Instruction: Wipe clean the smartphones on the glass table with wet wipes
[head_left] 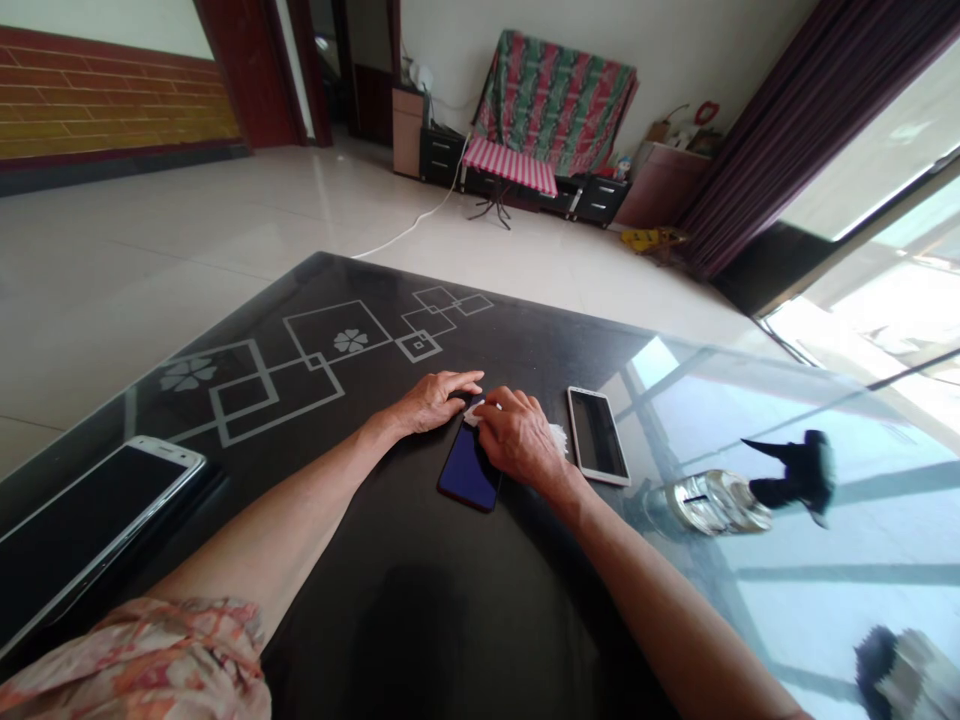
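A dark blue smartphone (469, 468) lies face up on the black table, in front of me. My right hand (521, 435) is closed over its upper part, gripping a white tissue (559, 438) whose edges stick out on both sides of the hand. At the phone's upper left edge rests my left hand (439, 400), its fingers stretched out and holding nothing. Just right of my right hand is a white-framed smartphone (598, 435), lying flat with a dark screen.
A clear spray bottle (709, 502) with a black trigger head is on the right. Crumpled dark and white material (911, 675) sits at the lower right. A large white-framed device (90, 530) with a dark screen lies at left. Beyond the table (525, 330) stands a striped small table (510, 167).
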